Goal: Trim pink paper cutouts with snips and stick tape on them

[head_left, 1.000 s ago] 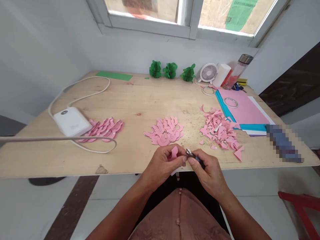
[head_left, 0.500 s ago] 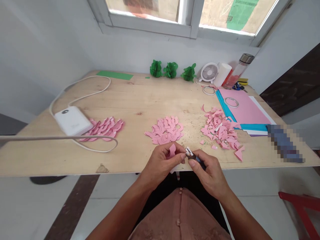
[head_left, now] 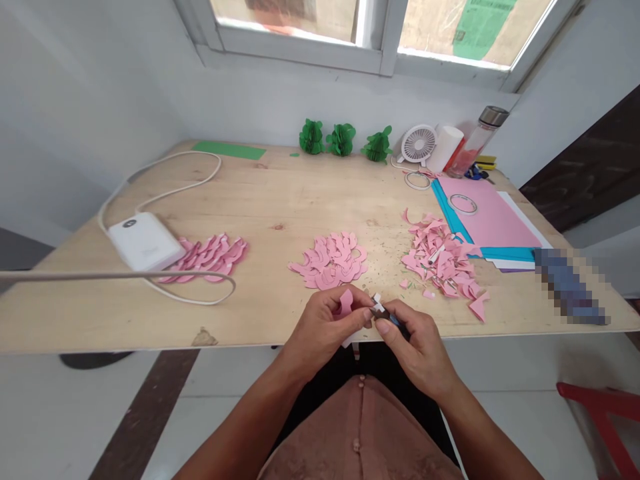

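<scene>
My left hand (head_left: 320,327) is closed on a curved strip of pink paper (head_left: 345,303), pinched between thumb and fingers over the table's front edge. My right hand (head_left: 413,340) grips a small dark-handled tool (head_left: 395,324); its kind is hard to make out. The tool's end meets my left fingertips, beside a small white bit (head_left: 379,304). Just beyond my hands lies a heap of wavy cut pink paper pieces (head_left: 333,257). To the right is a looser pile of pink paper scraps (head_left: 445,260).
A white power bank (head_left: 147,241) with a looping cable lies left, beside more pink strips (head_left: 220,257). Green paper ornaments (head_left: 343,140), a small fan (head_left: 419,145) and a bottle (head_left: 475,140) stand along the back. Coloured sheets (head_left: 505,220) with a tape roll (head_left: 463,204) lie right.
The tool's tip has turned slightly at my left fingertips, and the white bit there shows differently. Both hands stay in nearly the same place.
</scene>
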Motion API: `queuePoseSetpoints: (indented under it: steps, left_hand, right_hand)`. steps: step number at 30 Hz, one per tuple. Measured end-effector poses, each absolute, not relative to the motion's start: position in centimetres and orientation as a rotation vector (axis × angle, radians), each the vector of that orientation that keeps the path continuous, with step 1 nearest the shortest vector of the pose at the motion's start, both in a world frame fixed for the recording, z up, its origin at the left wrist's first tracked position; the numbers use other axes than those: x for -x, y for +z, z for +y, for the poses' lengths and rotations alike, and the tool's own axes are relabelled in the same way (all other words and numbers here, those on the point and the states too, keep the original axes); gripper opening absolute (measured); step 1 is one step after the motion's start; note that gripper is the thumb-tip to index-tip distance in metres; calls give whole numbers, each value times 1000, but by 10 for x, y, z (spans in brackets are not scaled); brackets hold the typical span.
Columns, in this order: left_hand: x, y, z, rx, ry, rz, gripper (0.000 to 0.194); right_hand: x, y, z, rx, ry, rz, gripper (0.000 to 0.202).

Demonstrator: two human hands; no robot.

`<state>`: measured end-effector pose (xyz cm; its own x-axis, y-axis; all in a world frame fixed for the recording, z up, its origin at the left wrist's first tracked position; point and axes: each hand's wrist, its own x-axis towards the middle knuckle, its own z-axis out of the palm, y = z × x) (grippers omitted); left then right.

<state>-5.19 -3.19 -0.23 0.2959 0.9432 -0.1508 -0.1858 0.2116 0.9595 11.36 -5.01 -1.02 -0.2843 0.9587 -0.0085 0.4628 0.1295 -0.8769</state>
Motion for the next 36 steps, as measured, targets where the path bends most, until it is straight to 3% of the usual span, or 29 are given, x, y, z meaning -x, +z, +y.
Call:
queuePoseSetpoints:
  steps: [36]
  left_hand:
    - [50, 2, -32, -996, 973, 1012, 11]
  right_hand:
    - [-112, -10, -49, 1385, 998, -1828, 26]
